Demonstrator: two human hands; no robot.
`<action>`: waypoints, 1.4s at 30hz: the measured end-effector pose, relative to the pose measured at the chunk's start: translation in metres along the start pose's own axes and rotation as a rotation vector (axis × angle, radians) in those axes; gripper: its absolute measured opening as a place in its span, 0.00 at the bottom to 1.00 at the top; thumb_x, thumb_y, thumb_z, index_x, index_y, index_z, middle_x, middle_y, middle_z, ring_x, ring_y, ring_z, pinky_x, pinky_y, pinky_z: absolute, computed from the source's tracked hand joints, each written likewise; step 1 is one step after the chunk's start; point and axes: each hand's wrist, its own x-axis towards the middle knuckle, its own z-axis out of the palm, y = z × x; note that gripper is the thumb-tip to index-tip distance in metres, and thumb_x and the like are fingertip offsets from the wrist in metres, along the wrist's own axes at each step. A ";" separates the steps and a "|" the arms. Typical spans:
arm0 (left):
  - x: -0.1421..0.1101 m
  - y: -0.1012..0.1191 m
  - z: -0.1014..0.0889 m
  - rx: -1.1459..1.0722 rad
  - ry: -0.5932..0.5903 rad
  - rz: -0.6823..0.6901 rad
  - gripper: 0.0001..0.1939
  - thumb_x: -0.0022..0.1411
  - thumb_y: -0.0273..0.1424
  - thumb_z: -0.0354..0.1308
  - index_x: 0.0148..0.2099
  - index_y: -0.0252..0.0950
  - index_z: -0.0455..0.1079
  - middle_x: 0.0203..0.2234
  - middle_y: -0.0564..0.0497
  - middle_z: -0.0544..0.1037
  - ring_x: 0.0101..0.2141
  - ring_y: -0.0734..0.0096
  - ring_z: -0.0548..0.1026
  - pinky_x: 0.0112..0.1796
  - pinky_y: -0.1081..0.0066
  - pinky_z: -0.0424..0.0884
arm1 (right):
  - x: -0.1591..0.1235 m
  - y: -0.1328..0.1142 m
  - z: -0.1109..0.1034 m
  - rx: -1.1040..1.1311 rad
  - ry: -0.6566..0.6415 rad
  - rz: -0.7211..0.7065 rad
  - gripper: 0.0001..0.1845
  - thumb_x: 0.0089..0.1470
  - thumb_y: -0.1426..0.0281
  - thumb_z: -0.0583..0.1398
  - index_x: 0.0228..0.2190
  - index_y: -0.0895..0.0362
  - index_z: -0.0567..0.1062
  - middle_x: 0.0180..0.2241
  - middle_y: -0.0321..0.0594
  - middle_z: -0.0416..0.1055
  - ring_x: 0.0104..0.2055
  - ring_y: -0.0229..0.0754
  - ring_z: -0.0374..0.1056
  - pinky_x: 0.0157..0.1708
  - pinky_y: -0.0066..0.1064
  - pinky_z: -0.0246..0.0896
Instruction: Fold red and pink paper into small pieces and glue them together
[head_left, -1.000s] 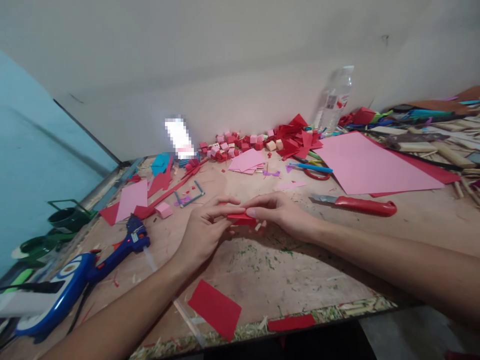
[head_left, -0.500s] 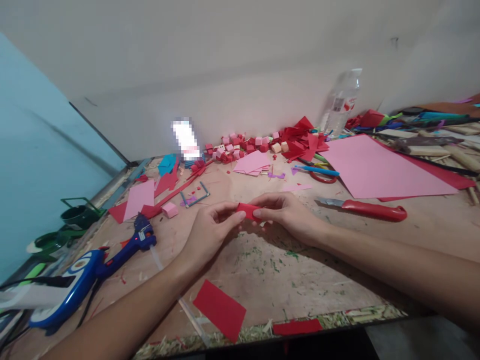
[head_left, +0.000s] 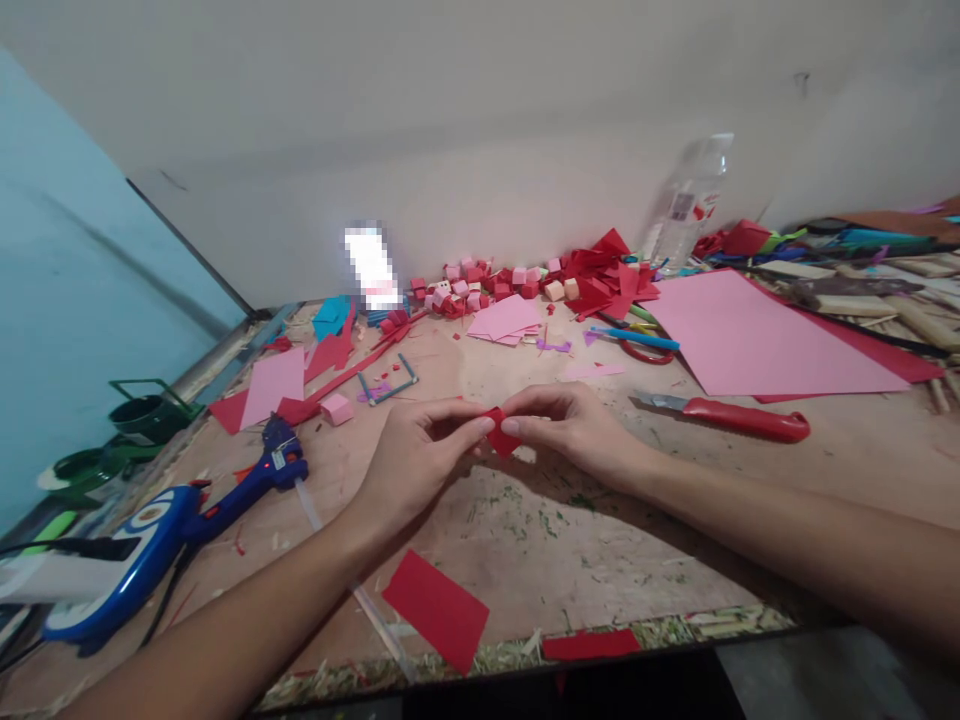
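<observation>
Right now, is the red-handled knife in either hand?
No, the knife lies on the table, while both the left hand and right hand pinch a small red paper.

Glue gun (head_left: 281, 460) blue; knife handle (head_left: 746, 419) solid red; large top sheet (head_left: 772, 335) plain pink.
</observation>
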 end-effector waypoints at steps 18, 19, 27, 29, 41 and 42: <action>-0.004 0.006 0.002 0.025 -0.015 0.036 0.08 0.61 0.30 0.65 0.30 0.34 0.81 0.21 0.51 0.80 0.23 0.74 0.76 0.22 0.79 0.71 | -0.006 -0.007 0.006 -0.143 0.128 -0.129 0.06 0.51 0.66 0.68 0.28 0.56 0.84 0.29 0.39 0.82 0.32 0.41 0.75 0.33 0.30 0.69; -0.005 0.006 0.002 0.033 -0.016 0.039 0.08 0.61 0.30 0.65 0.30 0.34 0.81 0.21 0.52 0.80 0.23 0.74 0.77 0.22 0.79 0.70 | -0.006 -0.007 0.007 -0.138 0.129 -0.130 0.06 0.51 0.66 0.68 0.28 0.56 0.84 0.29 0.39 0.82 0.32 0.41 0.75 0.33 0.30 0.69; -0.005 0.005 0.000 0.001 -0.063 0.032 0.06 0.61 0.29 0.65 0.33 0.34 0.82 0.21 0.51 0.81 0.22 0.73 0.77 0.23 0.77 0.74 | -0.008 -0.011 0.005 -0.122 0.082 -0.074 0.08 0.53 0.65 0.68 0.28 0.56 0.85 0.29 0.39 0.82 0.31 0.40 0.74 0.32 0.29 0.68; -0.004 0.006 0.000 -0.014 -0.070 0.019 0.07 0.61 0.30 0.65 0.32 0.34 0.81 0.21 0.51 0.81 0.21 0.72 0.78 0.23 0.76 0.74 | -0.007 -0.011 0.005 -0.103 0.089 -0.060 0.09 0.53 0.64 0.68 0.28 0.57 0.85 0.29 0.39 0.82 0.31 0.40 0.74 0.32 0.29 0.68; 0.003 0.002 -0.003 -0.161 0.016 -0.069 0.10 0.59 0.36 0.68 0.32 0.34 0.78 0.20 0.51 0.79 0.19 0.73 0.74 0.20 0.75 0.71 | -0.004 0.000 0.004 -0.104 -0.025 0.051 0.14 0.54 0.59 0.68 0.31 0.58 0.85 0.28 0.42 0.81 0.27 0.39 0.71 0.29 0.31 0.67; 0.003 0.001 -0.003 -0.167 0.003 -0.081 0.10 0.59 0.37 0.68 0.32 0.34 0.79 0.20 0.51 0.78 0.19 0.73 0.74 0.20 0.75 0.70 | -0.004 0.000 0.004 -0.104 -0.023 0.054 0.14 0.54 0.58 0.68 0.31 0.58 0.85 0.28 0.42 0.81 0.27 0.39 0.71 0.29 0.30 0.66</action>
